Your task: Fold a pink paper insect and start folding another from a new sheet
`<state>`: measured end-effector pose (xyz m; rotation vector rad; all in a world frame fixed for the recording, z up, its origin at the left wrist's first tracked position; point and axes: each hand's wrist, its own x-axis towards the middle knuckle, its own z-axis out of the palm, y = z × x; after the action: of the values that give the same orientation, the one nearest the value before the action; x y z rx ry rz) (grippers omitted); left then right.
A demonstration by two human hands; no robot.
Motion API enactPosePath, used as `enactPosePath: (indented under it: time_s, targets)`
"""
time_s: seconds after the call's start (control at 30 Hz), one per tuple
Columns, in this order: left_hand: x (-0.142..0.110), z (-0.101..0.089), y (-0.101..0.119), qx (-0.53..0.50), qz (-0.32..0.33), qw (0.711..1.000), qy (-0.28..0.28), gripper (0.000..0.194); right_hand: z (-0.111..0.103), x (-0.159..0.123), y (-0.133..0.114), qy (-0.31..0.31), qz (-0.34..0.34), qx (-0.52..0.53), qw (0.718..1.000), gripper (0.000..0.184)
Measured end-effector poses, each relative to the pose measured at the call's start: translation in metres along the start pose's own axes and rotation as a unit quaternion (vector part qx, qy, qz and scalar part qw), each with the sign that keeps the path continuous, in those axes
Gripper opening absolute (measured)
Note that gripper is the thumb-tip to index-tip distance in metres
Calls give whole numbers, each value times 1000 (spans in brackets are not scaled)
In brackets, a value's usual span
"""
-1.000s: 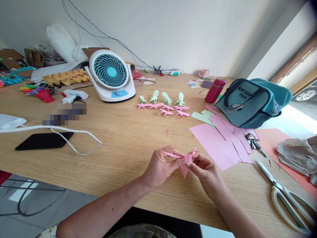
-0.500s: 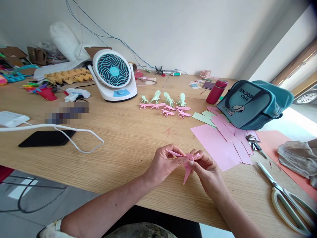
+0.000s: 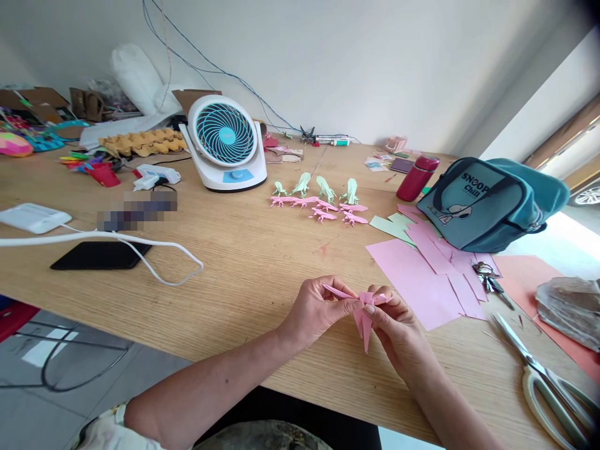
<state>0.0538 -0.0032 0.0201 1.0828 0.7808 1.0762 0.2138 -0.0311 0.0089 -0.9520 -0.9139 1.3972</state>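
Observation:
Between both hands, above the front part of the wooden table, is a pink origami figure (image 3: pixel 364 325) with narrow pointed flaps; two hang downward and one sticks out to the left. My left hand (image 3: pixel 323 309) pinches its left side between thumb and fingers. My right hand (image 3: pixel 392 315) grips the right side, thumb pressed on the front near the middle. Fingers cover part of the folds. Farther back stand several finished-looking pink paper insects (image 3: pixel 323 214) and a row of green paper insects (image 3: pixel 324 189).
Pink sheets (image 3: pixel 412 281), green paper strips (image 3: pixel 391 228), keys (image 3: pixel 487 275) and large scissors (image 3: pixel 534 369) lie to the right. Behind them are a red bottle (image 3: pixel 417 178) and a teal bag (image 3: pixel 482 203). A fan (image 3: pixel 227 140), white cable (image 3: pixel 178 242) and black tablet-like slab (image 3: pixel 98 256) are on the left.
The view has turned slightly left, so everything sits farther right. On the pink figure, the lower flaps now show as two separate points, spread apart. Both hands keep their grip.

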Motion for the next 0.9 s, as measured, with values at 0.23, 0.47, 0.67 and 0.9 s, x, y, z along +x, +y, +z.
enactPosePath:
  time_s: [0.23,0.47,0.67,0.9]
  targets:
    - [1,0,-2,-6,-5,1000,14,37,1,0,0,-31,-2,-8,999,25]
    - [2,-3,-6,5,3,1000,6,41,2,4,4,-26,-44,-52,997,28]
    - [-1,-5,1,114,85,990,-23,30,-1,4,6,-1,-52,-29,998,27]
    - [-7,-4,10,181,155,970,-46,29,-3,3,2,34,7,5,999,30]
